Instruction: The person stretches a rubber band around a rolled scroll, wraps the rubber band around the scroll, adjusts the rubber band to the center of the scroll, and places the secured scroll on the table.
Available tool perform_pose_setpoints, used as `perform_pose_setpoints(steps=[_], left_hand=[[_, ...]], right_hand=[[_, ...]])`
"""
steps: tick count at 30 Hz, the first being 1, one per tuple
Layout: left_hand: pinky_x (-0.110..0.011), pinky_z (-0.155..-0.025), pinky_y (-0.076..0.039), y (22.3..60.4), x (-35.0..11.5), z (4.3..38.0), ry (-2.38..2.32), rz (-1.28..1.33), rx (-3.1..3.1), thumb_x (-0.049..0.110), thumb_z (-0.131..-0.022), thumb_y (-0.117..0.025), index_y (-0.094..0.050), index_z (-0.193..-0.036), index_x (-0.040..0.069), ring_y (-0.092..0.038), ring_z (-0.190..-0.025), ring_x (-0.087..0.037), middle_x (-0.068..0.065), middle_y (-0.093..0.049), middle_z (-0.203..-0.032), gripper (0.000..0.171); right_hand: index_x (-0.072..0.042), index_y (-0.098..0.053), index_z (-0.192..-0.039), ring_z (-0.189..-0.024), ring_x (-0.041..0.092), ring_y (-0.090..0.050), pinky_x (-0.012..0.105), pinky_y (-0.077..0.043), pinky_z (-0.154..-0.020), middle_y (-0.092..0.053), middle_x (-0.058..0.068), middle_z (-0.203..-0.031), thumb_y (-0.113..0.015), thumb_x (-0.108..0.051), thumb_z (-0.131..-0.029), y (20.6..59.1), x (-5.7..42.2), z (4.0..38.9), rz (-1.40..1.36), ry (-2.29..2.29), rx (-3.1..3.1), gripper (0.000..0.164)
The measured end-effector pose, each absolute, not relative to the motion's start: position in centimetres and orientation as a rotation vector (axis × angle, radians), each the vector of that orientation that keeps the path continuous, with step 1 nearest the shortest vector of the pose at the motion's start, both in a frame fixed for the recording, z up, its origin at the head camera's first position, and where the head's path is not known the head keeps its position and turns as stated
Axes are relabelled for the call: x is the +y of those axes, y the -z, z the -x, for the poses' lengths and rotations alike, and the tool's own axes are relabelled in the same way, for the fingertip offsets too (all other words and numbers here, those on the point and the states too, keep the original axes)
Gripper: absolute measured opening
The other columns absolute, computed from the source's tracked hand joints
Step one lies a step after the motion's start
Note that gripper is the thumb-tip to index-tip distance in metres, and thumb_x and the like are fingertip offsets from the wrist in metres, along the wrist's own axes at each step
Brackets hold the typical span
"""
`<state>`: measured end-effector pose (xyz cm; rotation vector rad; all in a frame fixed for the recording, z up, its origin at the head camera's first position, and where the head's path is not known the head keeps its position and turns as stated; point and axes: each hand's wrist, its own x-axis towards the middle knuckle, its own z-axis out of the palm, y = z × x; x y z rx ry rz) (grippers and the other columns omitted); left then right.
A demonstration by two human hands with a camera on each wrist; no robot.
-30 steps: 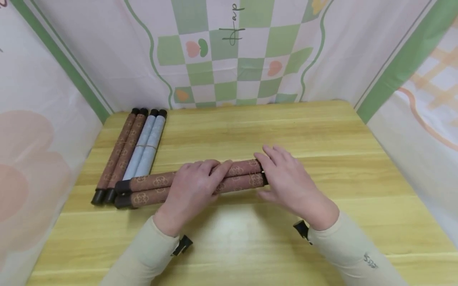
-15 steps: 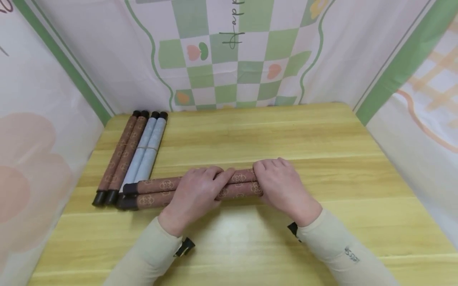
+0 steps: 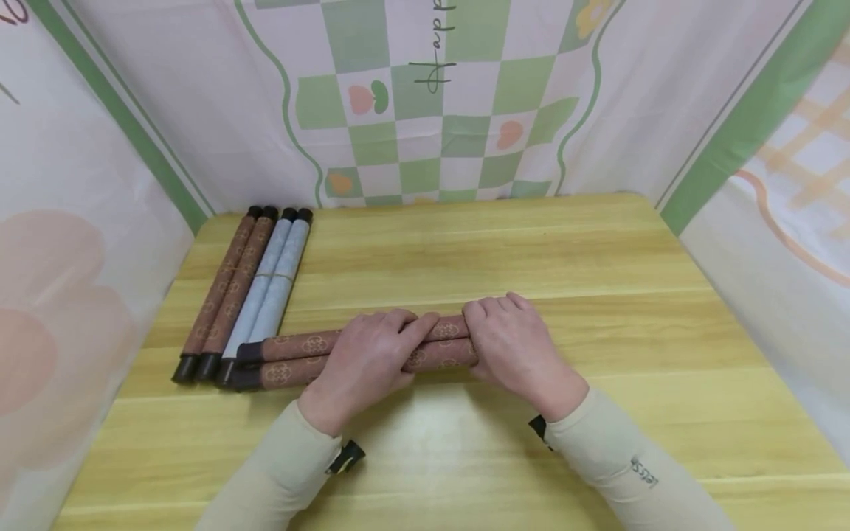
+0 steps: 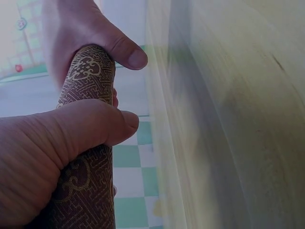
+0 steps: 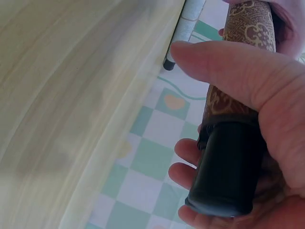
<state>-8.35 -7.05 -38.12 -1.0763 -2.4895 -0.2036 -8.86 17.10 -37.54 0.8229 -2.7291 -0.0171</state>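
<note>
Two brown rolled scrolls (image 3: 441, 355), patterned in gold and capped in black, lie side by side across the front middle of the table in the head view. My left hand (image 3: 365, 361) grips the pair around its middle, thumb along the near side. My right hand (image 3: 514, 354) wraps the right end and hides its caps from the head view. The right wrist view shows a black end cap (image 5: 228, 167) within the right hand's curled fingers. In the left wrist view, the brown brocade (image 4: 86, 71) runs through both hands, above the table.
Two more brown scrolls (image 3: 229, 287) lie at the table's left side. Beside them are two pale blue scrolls (image 3: 272, 276) tied with a thin cord. The held pair's left end overlaps their near ends. Printed cloth (image 3: 418, 133) walls the wooden table (image 3: 531, 243).
My right hand, loosely spread at the right end a second ago, has closed around it. The held scrolls have shifted slightly right and nearer. The left hand keeps its grip.
</note>
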Motion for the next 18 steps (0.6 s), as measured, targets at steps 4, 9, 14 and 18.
perform_pose_setpoints(steps=[4, 9, 14, 18], left_hand=[[-0.041, -0.071, -0.060, 38.27, -7.01, 8.40, 0.212, 1.079, -2.485, 0.024, -0.070, -0.089, -0.063, -0.139, 0.016, -0.072, -0.085, -0.025, -0.007, -0.073, -0.110, 0.074], [-0.041, -0.067, -0.060, 38.36, -6.93, 8.38, 0.218, 1.081, -2.486, 0.024, -0.069, -0.089, -0.063, -0.139, 0.016, -0.072, -0.082, -0.024, -0.006, -0.073, -0.108, 0.075], [-0.041, -0.067, -0.059, 38.42, -6.69, 8.37, 0.201, 1.088, -2.496, 0.027, -0.068, -0.091, -0.062, -0.141, 0.015, -0.072, -0.080, -0.024, -0.005, -0.072, -0.107, 0.080], [-0.040, -0.067, -0.059, 38.51, -6.45, 8.37, 0.181, 1.092, -2.533, 0.030, -0.068, -0.092, -0.057, -0.146, 0.014, -0.071, -0.078, -0.024, -0.005, -0.072, -0.107, 0.087]], right_hand=[[-0.006, -0.060, -0.098, -0.090, 0.034, -0.071, 0.056, -0.052, -0.102, -0.072, 0.015, -0.096, -0.095, -0.037, -0.063, 37.67, 16.89, 8.84, -0.834, -0.002, -2.705, 0.059], [-0.004, -0.064, -0.112, -0.098, 0.034, -0.072, 0.061, -0.048, -0.107, -0.074, 0.015, -0.103, -0.097, -0.041, -0.063, 37.85, 16.71, 8.74, -0.869, 0.005, -2.690, 0.070], [0.000, -0.059, -0.137, -0.107, 0.034, -0.071, 0.062, -0.044, -0.111, -0.074, 0.016, -0.114, -0.096, -0.052, -0.065, 38.01, 16.52, 8.58, -0.922, 0.023, -2.689, 0.096], [0.000, -0.056, -0.141, -0.101, 0.036, -0.073, 0.061, -0.046, -0.110, -0.075, 0.017, -0.109, -0.094, -0.057, -0.065, 38.31, 16.34, 8.54, -0.933, 0.011, -2.630, 0.102]])
